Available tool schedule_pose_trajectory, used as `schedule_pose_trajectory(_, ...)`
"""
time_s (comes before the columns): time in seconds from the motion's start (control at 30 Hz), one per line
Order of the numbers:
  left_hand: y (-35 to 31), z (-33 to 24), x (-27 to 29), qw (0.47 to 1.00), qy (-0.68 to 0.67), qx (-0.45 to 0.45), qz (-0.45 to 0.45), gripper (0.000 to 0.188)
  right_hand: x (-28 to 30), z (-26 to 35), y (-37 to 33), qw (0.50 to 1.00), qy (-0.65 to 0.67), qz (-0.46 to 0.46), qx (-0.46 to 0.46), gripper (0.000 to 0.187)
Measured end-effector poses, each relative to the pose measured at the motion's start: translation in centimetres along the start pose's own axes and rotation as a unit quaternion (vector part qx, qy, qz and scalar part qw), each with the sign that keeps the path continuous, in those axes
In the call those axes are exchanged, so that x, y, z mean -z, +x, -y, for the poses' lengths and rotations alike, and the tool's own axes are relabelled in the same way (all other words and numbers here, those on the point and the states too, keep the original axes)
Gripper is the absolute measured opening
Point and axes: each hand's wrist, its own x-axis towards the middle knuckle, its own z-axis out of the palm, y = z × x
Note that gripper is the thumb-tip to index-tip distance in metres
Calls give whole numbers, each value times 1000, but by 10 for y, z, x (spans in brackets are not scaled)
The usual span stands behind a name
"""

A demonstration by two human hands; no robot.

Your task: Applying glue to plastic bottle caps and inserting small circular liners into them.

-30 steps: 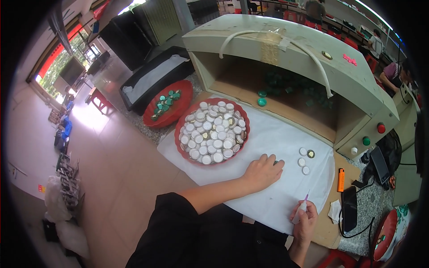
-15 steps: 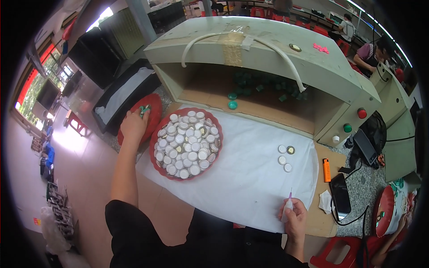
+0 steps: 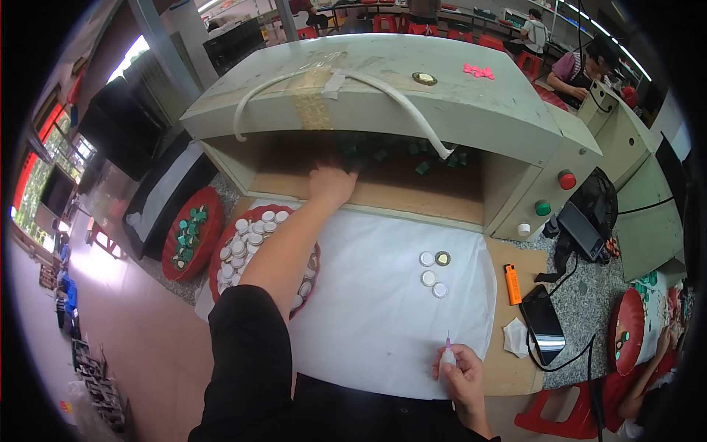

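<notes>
My left hand (image 3: 331, 184) reaches through the front opening of a pale green metal box (image 3: 515, 125), at its cardboard floor. Its fingers are in shadow, so whether they hold anything is hidden. Small green pieces (image 3: 422, 168) lie deeper inside. Under my left forearm stands a red scalloped bowl (image 3: 215, 274) heaped with white round caps (image 3: 237, 248). Near the front edge of the white sheet, my right hand (image 3: 464, 374) grips a small white needle-tip bottle (image 3: 447, 359), its purple-based needle pointing up. Three white caps (image 3: 428, 278) and a dark-rimmed one (image 3: 442, 258) lie beyond it.
At far left sits a red dish (image 3: 210, 250) with green pieces. Right of the sheet are an orange lighter (image 3: 512, 284), a black phone (image 3: 543, 324) with a cable, and crumpled tissue (image 3: 516, 337). A white tube (image 3: 412, 110) arches over the box. Co-workers sit at right.
My left hand has left the red dish of green pieces and moved right into the box opening. The view has shifted; my right hand still holds the bottle.
</notes>
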Motion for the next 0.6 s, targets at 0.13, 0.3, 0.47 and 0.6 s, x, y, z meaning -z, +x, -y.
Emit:
schedule_pose_trajectory(0.13, 20, -20, -23, 992, -1, 4, -128, 69, 2, 1, -1, 999, -24, 21, -12, 23)
schedule_pose_trajectory(0.3, 37, -30, -28, 996, 7, -25, -80, 67, 12, 0, -1, 998, 23, 38, -45, 25)
schedule_pose_trajectory(0.47, 35, -32, -32, 991, -8, -58, -117, 49, 15, 0, 0, 996, 42, 68, -51, 25)
schedule_pose_trajectory(0.6, 45, -32, -32, 994, 3, -50, -98, 43, 15, 2, 0, 996, 27, 71, -53, 25)
